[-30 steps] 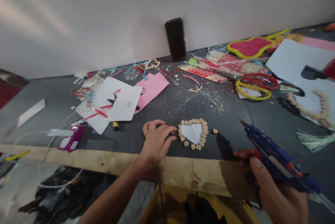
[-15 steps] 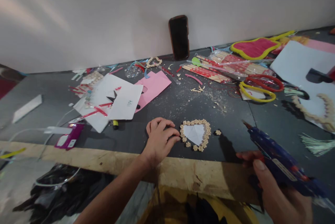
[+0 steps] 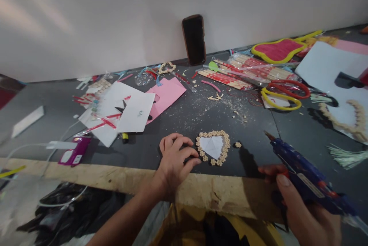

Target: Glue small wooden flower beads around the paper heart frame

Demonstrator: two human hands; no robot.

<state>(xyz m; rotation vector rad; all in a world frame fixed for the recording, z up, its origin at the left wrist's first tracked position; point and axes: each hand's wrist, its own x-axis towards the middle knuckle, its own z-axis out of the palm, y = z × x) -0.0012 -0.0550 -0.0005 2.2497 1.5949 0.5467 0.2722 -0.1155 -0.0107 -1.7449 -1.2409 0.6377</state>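
A heart-shaped ring of small wooden flower pieces (image 3: 227, 146) lies around white paper (image 3: 212, 146) near the table's front edge. Just left of it rests my left hand (image 3: 176, 158), fingers bent and apart, with nothing visible in them. Its thumb and index tips are close to the heart's lower left side; whether they touch it I cannot tell. At the right, my right hand (image 3: 301, 207) is wrapped around a blue hot glue gun (image 3: 301, 173), whose nozzle points up and left above the table. A loose wooden flower piece (image 3: 238, 145) sits between the heart and the glue gun.
Behind lie yellow and red-handled scissors (image 3: 283, 98), packs of wooden sticks (image 3: 230, 77) and a phone (image 3: 194, 40) leaning on the wall. Left are white papers (image 3: 136, 112), pink paper (image 3: 166, 94) and a purple box (image 3: 75, 151). Another wooden heart outline (image 3: 358, 121) lies far right.
My left thumb has shifted slightly right and down, toward the heart's lower left, and its gap from the index finger shows more. The glue gun stays held in nearly the same place.
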